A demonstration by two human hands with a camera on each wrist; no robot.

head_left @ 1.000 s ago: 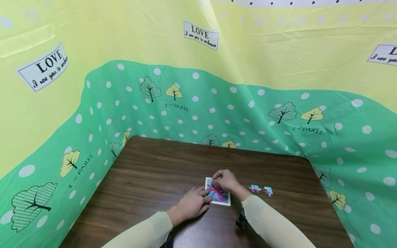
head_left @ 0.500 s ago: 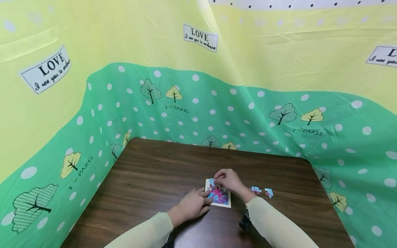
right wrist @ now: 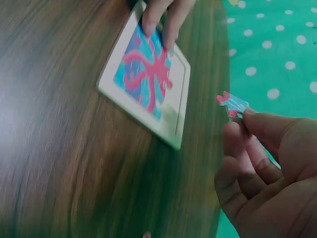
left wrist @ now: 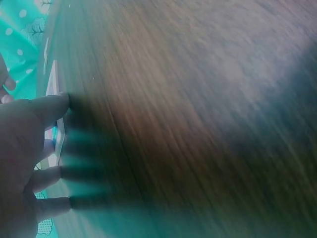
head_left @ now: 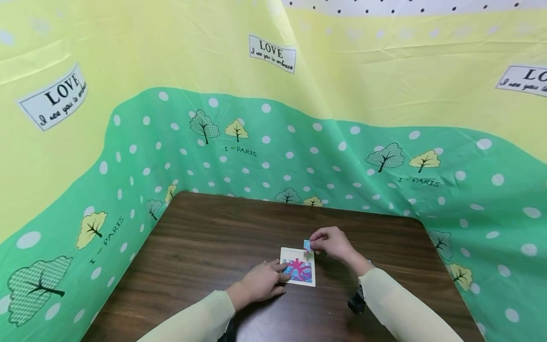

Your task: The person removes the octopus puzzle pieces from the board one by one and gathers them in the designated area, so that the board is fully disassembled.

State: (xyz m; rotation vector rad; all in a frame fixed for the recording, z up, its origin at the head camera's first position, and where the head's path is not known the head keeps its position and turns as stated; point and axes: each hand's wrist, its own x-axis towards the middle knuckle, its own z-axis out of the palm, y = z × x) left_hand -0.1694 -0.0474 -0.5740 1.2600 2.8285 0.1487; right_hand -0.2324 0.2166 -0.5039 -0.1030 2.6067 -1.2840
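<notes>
A white-framed puzzle board [head_left: 314, 278] [right wrist: 106, 84] with a pink, many-armed figure on blue lies on the table; the strip along its far side is bare. The left hand [head_left: 260, 283] [left wrist: 25, 148] rests with spread, fairly straight fingers on the board's left part and the table beside it. Over the far right corner of the board, the right hand [head_left: 335, 244] [right wrist: 277, 163] pinches a blue and pink puzzle piece [head_left: 307, 245] [right wrist: 234, 104] between thumb and forefinger, clear of the board.
Behind the right forearm, a sliver of a blue loose piece [head_left: 370, 261] shows on the brown wooden table [head_left: 222, 228]. A green and yellow printed curtain [head_left: 231, 166] stands around the table's far and side edges.
The right hand has moved right and away from the board, lifting the pinched piece off its top row. The loose pieces on the right are now mostly behind the forearm. The left hand stays put.
</notes>
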